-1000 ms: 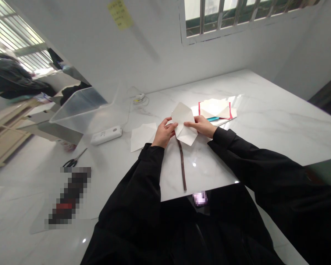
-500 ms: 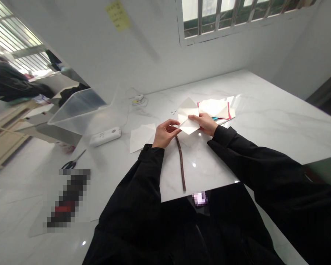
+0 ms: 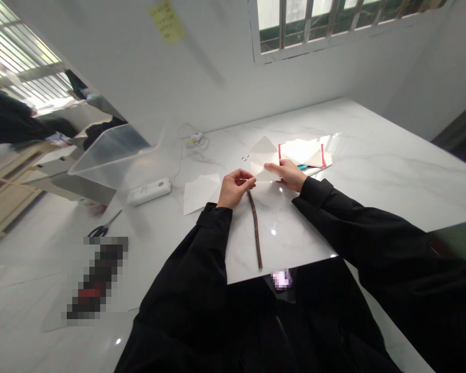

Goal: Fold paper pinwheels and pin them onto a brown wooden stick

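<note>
Above the marble-look table, I hold a creased piece of cream paper (image 3: 264, 153) between my two hands. My left hand (image 3: 236, 187) pinches its near left corner with the thumb and fingertips. The paper's right side is gripped by my right hand (image 3: 290, 175), thumb on top and fingers behind. A thin brown stick (image 3: 255, 228) lies on the table below my left hand, its upper end close to the fingers. Left of that hand lie white paper sheets (image 3: 201, 194). A few small silvery bits (image 3: 244, 157) rest just beyond the held paper.
Cream papers with red edges (image 3: 301, 153) are stacked beyond my right hand. Leftward are a white oblong device (image 3: 149, 192), scissors (image 3: 104, 227) and a clear plastic bin (image 3: 112, 155). A cable (image 3: 196, 140) lies by the wall. A person in dark clothing (image 3: 8, 116) is at far left.
The near part of the paper has tilted or folded up, so less of its front flap shows. My left fingers have closed onto its corner; my right hand stays nearly in place.
</note>
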Tool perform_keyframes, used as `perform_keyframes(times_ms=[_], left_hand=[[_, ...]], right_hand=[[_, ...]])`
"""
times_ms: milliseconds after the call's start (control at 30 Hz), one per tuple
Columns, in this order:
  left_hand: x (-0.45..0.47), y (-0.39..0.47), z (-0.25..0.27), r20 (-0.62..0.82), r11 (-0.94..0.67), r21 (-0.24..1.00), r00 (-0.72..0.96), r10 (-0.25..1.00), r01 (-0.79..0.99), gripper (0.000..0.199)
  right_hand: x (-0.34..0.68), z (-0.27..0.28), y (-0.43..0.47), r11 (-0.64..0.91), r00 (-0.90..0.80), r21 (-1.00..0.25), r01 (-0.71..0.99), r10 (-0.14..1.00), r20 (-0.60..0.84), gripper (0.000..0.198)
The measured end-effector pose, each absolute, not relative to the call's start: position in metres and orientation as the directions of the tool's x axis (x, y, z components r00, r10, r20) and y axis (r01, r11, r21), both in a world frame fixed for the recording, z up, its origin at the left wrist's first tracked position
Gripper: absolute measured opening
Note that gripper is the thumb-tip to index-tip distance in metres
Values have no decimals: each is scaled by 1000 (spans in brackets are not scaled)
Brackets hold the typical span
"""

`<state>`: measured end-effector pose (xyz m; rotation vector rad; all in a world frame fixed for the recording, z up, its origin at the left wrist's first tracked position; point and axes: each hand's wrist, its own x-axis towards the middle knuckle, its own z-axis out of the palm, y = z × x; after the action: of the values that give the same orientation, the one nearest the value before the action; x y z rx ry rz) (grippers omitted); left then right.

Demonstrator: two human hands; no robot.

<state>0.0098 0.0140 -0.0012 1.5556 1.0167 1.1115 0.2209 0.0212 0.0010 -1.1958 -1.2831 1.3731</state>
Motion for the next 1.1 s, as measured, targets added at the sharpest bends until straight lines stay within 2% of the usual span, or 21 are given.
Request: perform_keyframes(times_ms=[100, 233, 433, 700, 933, 1000, 1100], left_hand=[[11, 12, 0, 163, -193, 977, 267, 950, 91, 41], [11, 8, 2, 163, -214, 969, 324, 932, 127, 47], [13, 7, -3, 146, -216, 961, 343, 928, 174, 38], [20, 5, -6, 139, -175, 979, 286, 948, 106, 43], [22, 5, -4, 119, -142, 987, 267, 956, 71, 47], [22, 5, -4, 127, -144, 988, 247, 960, 49, 57], [21, 6, -6, 130, -138, 990, 218, 967, 19, 89]], right_hand=[[219, 1, 20, -104, -95, -992, -70, 991, -97, 32], [217, -1, 21, -116, -108, -988, -105, 989, -105, 29], [218, -3, 20, -78, -147, -997, -26, 986, -73, 29], [219, -6, 22, -28, -174, -999, 16, 984, -30, 29], [216, -1, 19, -65, -176, -998, 9, 982, -66, 23], [216, 0, 18, -79, -176, -997, -7, 981, -76, 23], [216, -1, 19, -81, -177, -996, -26, 981, -76, 23]])
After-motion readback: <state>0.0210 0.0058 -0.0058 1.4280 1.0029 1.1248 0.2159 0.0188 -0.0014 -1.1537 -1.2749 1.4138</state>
